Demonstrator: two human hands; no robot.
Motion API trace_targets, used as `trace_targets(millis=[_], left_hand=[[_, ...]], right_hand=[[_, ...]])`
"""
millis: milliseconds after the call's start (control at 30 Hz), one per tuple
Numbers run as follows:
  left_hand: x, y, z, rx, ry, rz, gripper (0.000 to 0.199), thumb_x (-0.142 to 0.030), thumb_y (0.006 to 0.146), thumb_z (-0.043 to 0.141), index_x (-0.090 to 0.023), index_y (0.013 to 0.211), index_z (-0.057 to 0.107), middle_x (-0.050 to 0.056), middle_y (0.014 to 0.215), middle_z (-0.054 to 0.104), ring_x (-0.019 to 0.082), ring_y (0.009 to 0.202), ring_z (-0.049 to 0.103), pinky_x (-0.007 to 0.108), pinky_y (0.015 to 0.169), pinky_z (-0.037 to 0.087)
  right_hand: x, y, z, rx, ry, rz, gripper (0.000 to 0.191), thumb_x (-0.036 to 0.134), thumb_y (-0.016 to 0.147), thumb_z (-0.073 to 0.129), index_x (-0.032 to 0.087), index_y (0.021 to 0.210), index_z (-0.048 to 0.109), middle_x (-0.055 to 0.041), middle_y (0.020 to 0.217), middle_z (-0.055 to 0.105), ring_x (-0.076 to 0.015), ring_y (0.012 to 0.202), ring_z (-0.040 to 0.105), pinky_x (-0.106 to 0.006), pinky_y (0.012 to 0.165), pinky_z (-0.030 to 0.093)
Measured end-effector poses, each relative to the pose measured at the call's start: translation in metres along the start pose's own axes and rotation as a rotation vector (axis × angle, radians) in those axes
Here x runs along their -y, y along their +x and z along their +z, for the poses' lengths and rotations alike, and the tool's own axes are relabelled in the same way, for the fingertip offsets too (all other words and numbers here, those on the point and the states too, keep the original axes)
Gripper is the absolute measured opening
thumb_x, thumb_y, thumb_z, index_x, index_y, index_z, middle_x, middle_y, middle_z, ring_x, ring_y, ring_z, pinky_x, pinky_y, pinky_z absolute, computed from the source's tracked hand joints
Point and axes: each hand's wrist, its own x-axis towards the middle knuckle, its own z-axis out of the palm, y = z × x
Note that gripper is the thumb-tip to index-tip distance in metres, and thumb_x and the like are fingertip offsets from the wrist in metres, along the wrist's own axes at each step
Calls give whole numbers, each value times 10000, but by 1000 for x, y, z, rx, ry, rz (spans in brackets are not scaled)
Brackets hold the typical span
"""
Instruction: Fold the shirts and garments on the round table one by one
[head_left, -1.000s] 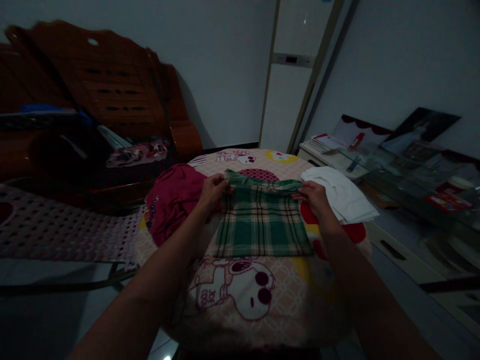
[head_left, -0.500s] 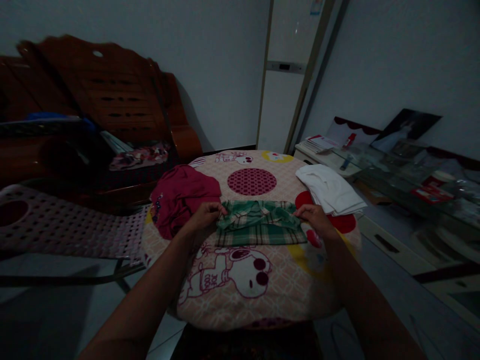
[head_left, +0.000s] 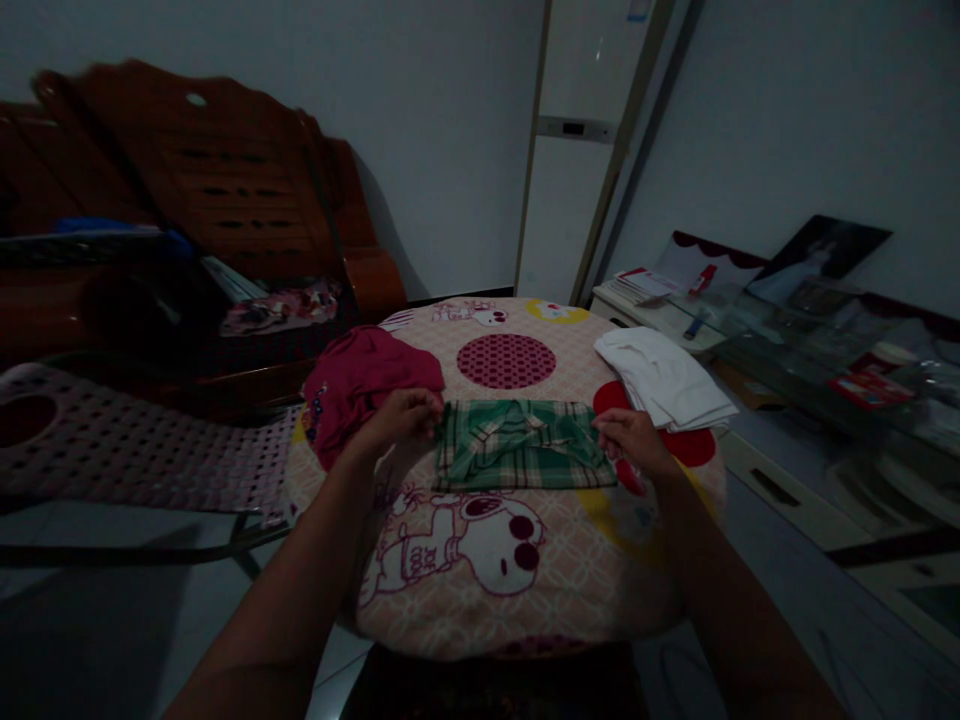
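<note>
Centrally, a folded green plaid cloth (head_left: 525,446) lies on a round desk (head_left: 592,595) between the left hand (head_left: 409,416) and right hand (head_left: 631,438), fingers (head_left: 613,427) curled, any pinch unclear.

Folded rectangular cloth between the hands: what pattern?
The folded rectangular cloth is green plaid with pale stripes, head view.

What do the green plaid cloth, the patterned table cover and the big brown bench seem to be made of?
Green plaid cloth: thin matte fabric, perhaps cotton; it creases softly.

Patterned table cover: matte textile, possibly fleecy; its edge curves down softly.

Brown bench: probably varnished wood; it has a reddish sheen and slotted back, but dim light obscures any grain.
</note>
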Motion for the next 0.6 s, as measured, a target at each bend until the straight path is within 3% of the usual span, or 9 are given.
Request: trace_targets(millis=[100, 267, 467, 600], left_hand=[[-1, 5, 9, 20, 95, -54, 248, -386, 718, 668, -170, 815, 593, -5, 616, 640, 139, 470, 581, 226, 465, 434], [16, 9, 19, -3, 256, 11, 259, -348, 654, 710, -171, 799, 591, -29, 598, 590, 130, 474, 543, 219, 454, 391], [27, 9, 19, 29, 232, 23, 267, -324, 655, 701, -172, 841, 585, -41, 596, 573, 115, 486, 519, 205, 468, 375], [26, 6, 15, 90, 159, 13, 276, -386, 684, 694, -177, 825, 582, -42, 603, 563, 113, 477, 511, 216, 472, 398]], right_hand=[[7, -2, 7, 47, -239, -41, 295, 455, 685, 743, 171, 755, 704, 17, 572, 604, -123, 509, 519, -232, 474, 343], [6, -6, 12, 107, -535, -144, 179, 237, 637, 709, 173, 799, 752, 17, 596, 614, -141, 579, 548, -246, 563, 366], [9, -13, -3, 191, -445, -293, 222, 248, 696, 617, 181, 807, 796, -58, 813, 724, -179, 717, 630, -259, 643, 441], [14, -22, -14, 470, -381, -126, 241, 355, 724, 686, 192, 858, 803, -25, 711, 692, -136, 569, 565, -230, 524, 392]])
